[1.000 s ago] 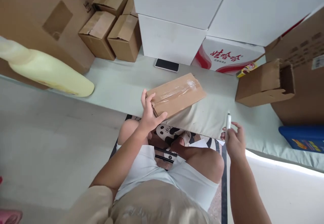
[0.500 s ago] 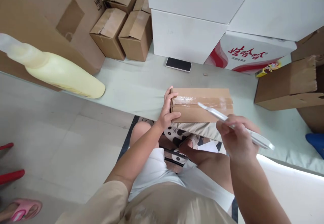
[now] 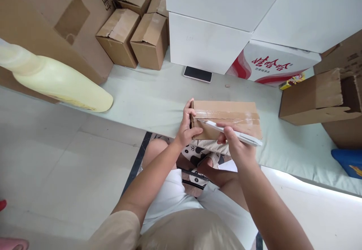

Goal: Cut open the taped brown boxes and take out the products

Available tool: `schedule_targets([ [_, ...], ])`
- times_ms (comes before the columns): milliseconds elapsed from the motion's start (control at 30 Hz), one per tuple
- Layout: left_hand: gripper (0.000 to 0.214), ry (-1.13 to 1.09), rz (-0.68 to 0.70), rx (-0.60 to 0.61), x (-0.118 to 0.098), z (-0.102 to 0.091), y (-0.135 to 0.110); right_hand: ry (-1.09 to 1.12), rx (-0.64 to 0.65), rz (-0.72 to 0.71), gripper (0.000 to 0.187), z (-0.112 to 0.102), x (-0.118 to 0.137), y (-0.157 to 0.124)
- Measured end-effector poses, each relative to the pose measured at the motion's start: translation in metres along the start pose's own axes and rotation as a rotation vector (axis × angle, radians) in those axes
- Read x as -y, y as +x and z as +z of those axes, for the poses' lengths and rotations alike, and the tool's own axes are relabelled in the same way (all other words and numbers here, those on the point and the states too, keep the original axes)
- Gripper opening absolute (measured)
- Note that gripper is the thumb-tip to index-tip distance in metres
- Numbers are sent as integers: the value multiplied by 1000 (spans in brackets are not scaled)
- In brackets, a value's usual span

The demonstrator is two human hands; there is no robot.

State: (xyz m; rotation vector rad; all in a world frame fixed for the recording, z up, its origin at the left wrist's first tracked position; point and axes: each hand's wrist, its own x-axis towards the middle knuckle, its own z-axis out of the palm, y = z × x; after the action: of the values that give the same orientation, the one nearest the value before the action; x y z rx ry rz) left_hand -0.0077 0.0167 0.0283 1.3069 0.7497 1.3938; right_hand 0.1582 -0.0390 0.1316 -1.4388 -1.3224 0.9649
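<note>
A taped cardboard box (image 3: 226, 108) lies at the near edge of the cloth-covered table. My left hand (image 3: 187, 125) grips its left end, thumb on top and fingers round the far side. In my right hand (image 3: 239, 144) is a white utility knife (image 3: 240, 136), held over the box with its tip pointing left. That tip is at the taped seam near the left end; whether it has pierced the tape I cannot tell.
A phone (image 3: 197, 74) lies beyond the box, before stacked white cartons (image 3: 209, 39). Small cardboard boxes (image 3: 120, 35) stand at the back left. A pale yellow bottle (image 3: 65, 82) is at the left edge. On the right sits an open cardboard box (image 3: 311, 95).
My right hand has moved left and brought the knife from above the middle of the box to the seam's left end. My left hand keeps its grip.
</note>
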Motion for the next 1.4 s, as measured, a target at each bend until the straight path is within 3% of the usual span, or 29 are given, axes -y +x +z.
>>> schedule_targets([
  [167,62,-6,3,17,2,0,0,18,-109,42,35,-11,-3,1],
  [433,59,78,61,63,12,-7,2,54,-257,57,39,-51,-9,7],
  [833,65,71,70,26,21,-12,9,121,-449,55,40,-95,-22,20],
  [1400,60,53,85,57,21,-17,12,153,-432,133,26,-120,-33,32],
])
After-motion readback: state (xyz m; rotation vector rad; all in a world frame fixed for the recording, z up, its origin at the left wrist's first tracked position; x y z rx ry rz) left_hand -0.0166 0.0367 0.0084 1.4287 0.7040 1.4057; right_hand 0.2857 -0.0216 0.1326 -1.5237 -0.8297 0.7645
